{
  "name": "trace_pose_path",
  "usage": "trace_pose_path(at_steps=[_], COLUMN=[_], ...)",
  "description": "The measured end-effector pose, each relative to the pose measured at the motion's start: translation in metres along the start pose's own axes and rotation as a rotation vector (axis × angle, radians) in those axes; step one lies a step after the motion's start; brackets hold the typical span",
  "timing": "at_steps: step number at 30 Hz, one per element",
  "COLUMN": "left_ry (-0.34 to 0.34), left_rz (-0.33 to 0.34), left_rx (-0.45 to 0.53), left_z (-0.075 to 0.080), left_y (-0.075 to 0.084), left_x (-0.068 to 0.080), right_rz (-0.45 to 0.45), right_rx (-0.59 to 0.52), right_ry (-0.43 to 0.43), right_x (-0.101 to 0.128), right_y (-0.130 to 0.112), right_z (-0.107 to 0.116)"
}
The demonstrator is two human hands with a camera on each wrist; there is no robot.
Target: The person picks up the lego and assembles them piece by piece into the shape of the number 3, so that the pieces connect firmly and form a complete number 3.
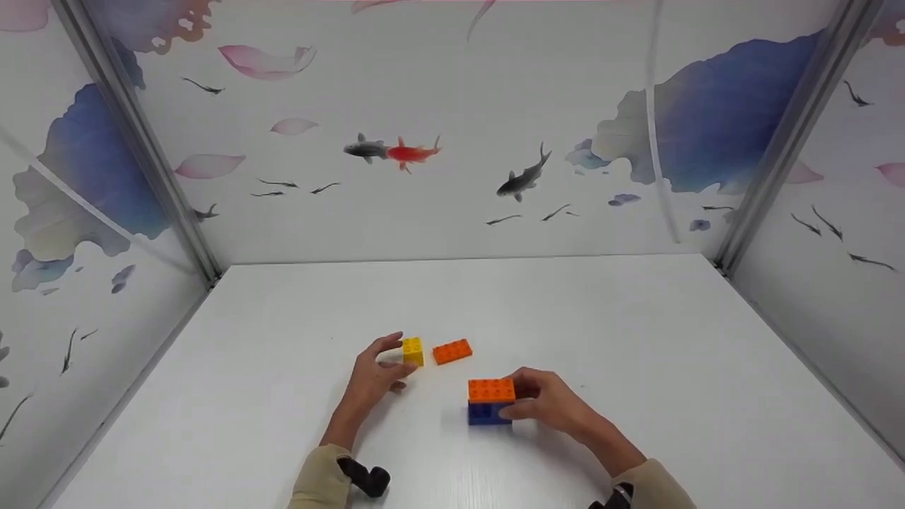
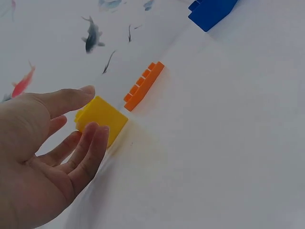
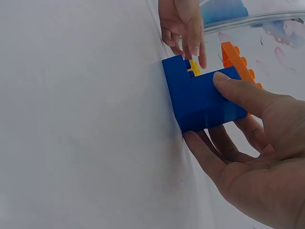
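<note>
My right hand (image 1: 548,399) grips a stack of blue bricks (image 3: 214,98), thumb on one side and fingers on the other. An orange plate with studs (image 1: 491,390) tops that stack, and in the right wrist view it juts past the upper blue brick. My left hand (image 1: 375,371) is around a yellow brick (image 2: 105,119) on the table, its thumb and fingers spread at either side. In the left wrist view the thumb tip is just off the brick's upper corner, while fingertips overlap its face. A loose orange plate (image 1: 452,351) lies right of the yellow brick.
All the bricks are on a white table (image 1: 283,318). Behind it rises a white back wall (image 1: 452,212) printed with fish and petals, and similar panels stand on both sides. Black straps with small devices (image 1: 368,477) are at the sleeves.
</note>
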State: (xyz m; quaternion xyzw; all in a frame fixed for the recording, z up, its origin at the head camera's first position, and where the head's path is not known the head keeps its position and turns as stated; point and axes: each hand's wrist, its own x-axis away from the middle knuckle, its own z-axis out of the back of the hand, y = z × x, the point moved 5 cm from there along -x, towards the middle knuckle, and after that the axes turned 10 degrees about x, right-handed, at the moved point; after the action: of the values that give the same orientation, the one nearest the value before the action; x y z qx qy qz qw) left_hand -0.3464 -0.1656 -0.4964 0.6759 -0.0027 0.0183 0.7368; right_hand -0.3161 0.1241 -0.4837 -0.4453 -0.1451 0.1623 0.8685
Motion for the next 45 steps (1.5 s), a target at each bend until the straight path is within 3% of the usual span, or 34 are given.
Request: trace_pose_path(at_steps=[9,18,30,35,45], left_ry=[-0.018,-0.021,0.085,0.042,-0.109], left_rz=[0.058,0.045,-0.083,-0.097,-0.161], left_rx=[-0.058,-0.111,-0.181,-0.173,-0.112], left_z=[-0.008,-0.012,-0.014,-0.027,-0.058], left_y=[-0.001,0.003,0.017,0.027,0.052], left_x=[-0.009,-0.013,-0.004,0.003,0.016], right_rz=[0.002,0.000,-0.016,-0.018,-0.008], right_rx=[-0.004,-0.010,-0.003,0.002,-0.005], right_ry=[-0.001,0.000,0.010,0.010,0.009], right_x=[0.001,-0.001,0.001,0.001,0.000], right_y=[0.001,0.000,0.000,0.001,0.001], right_z=[-0.001,0.001,0.000,0.002,0.000])
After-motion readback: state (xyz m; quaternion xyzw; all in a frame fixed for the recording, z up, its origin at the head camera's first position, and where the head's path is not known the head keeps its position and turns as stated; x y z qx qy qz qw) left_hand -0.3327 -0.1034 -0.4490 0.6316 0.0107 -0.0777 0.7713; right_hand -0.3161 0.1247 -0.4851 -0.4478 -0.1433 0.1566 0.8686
